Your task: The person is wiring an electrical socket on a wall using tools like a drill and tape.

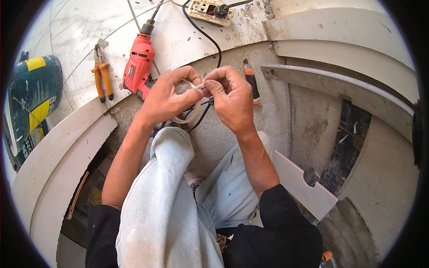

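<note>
Above my knees, both hands are raised close together. My left hand (165, 99) is curled round a thin whitish ring that looks like a roll of tape (197, 111); the lower part of the ring hangs below the fingers. My right hand (235, 103) pinches a small pale piece at the ring's edge, where the fingertips of both hands meet. Fingers hide whether that piece is the loose end. A red power drill (139, 62) lies just beyond my left hand. Beside my right hand is a black and orange utility knife (251, 82).
Pliers with orange handles (102, 77) lie left of the drill. A cream socket strip (204, 10) with a black plug stands at the far edge, its cord (210, 39) curving toward my hands. At left is a teal and yellow container (38, 89); at right, a metal bar (330, 82) and a notched tile (301, 181).
</note>
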Demonstrator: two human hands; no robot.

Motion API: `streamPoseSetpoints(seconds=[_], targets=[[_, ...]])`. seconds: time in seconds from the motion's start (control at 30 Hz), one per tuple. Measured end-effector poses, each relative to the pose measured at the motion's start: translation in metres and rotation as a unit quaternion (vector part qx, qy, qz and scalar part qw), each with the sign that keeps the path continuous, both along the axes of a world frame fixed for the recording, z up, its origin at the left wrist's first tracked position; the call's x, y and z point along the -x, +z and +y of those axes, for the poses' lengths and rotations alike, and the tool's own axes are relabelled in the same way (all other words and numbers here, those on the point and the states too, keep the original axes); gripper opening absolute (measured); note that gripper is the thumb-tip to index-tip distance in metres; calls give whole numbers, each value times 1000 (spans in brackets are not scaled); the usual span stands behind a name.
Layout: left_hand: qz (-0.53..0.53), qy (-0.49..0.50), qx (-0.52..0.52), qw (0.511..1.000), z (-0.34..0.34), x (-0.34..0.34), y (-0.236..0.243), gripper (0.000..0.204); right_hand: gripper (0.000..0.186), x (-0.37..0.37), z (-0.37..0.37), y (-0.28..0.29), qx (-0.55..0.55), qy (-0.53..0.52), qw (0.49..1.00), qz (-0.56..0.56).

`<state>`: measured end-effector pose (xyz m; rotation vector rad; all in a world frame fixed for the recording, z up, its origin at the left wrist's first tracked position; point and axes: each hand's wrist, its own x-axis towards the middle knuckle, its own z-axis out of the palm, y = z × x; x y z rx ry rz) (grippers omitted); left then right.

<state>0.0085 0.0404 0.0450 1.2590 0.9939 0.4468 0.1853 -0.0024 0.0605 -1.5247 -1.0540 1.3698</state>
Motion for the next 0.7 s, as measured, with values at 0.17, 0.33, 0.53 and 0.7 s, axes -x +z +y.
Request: streamPoseSetpoints(seconds=[0.17, 0.33, 0.53, 0.7], targets=[[51, 53, -157, 985, -5, -6, 7, 18, 6, 6, -3, -9, -78, -42, 995, -36], [4, 81, -150, 985, -13, -6, 15, 13, 10, 8, -4, -13, -129, -67, 989, -40], [-84, 192, 51, 976, -22, -11, 10, 12, 9, 18, -3, 7, -237, -59, 969, -46], [-46, 326, 170, 929, -9, 13, -45, 13, 13, -25, 3, 119, -400, -49, 903, 152]])
